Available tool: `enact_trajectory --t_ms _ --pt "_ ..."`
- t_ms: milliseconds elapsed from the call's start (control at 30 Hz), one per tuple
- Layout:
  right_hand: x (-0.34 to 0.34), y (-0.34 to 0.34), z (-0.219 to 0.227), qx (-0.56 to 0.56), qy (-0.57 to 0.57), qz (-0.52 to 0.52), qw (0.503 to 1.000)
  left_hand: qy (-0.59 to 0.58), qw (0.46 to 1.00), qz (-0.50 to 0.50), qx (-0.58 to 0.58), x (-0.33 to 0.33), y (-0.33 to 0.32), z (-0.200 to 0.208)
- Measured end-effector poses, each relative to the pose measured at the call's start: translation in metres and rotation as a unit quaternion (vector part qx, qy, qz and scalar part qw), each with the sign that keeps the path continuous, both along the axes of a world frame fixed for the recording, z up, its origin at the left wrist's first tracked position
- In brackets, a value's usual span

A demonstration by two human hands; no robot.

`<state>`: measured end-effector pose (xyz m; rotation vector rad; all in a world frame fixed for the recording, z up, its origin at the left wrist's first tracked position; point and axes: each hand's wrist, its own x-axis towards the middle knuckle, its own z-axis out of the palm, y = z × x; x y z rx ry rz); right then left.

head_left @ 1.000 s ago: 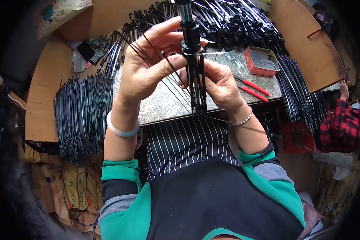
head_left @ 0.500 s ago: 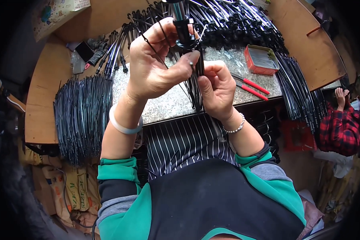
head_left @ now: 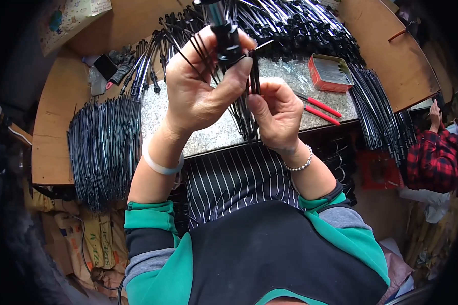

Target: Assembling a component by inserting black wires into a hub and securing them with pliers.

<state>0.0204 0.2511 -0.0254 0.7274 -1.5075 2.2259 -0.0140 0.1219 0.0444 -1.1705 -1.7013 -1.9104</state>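
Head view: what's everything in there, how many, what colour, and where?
Ribbed frame: one, black, top centre
Left rods: many, black, left table edge
Right rods: many, black, right side
Rod pile: many, black-silver, far side
Tin: one, red, right tabletop
Hand tool: one, red-handled, beside tin
Tabletop: one, speckled grey, centre
Phone-like device: one, black, far left
Patterned box: one, pale, top left
Packages: several, tan, lower left
Another person's garment: one, red-black checked, far right
Left hand: one, bare, on frame
Right hand: one, bare, at frame
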Motion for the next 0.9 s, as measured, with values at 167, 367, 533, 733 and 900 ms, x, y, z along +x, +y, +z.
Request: enact_trajectory --t_ms 167,367,533,733,900 --pt "-0.002 0.001 0.000 -0.001 0.022 -0.036 0.999 -0.036 0.999 -0.006 0.003 0.004 -0.003 -0.002" --pt "-0.014 0.008 0.004 0.088 0.076 -0.062 0.991 -0.055 0.998 0.009 -0.030 0.004 -0.002 0.005" --pt "-0.006 0.002 0.005 0.009 0.026 -0.057 0.998 -0.024 0.994 0.071 -0.074 0.014 0.002 0.005" --pt "-0.006 0.002 0.002 0.010 0.022 -0.035 0.999 -0.014 0.994 0.056 -0.093 0.018 0.000 0.008" --pt "-0.005 0.001 0.002 0.017 0.038 -0.060 0.997 -0.025 0.995 0.057 -0.083 0.018 0.003 0.007"
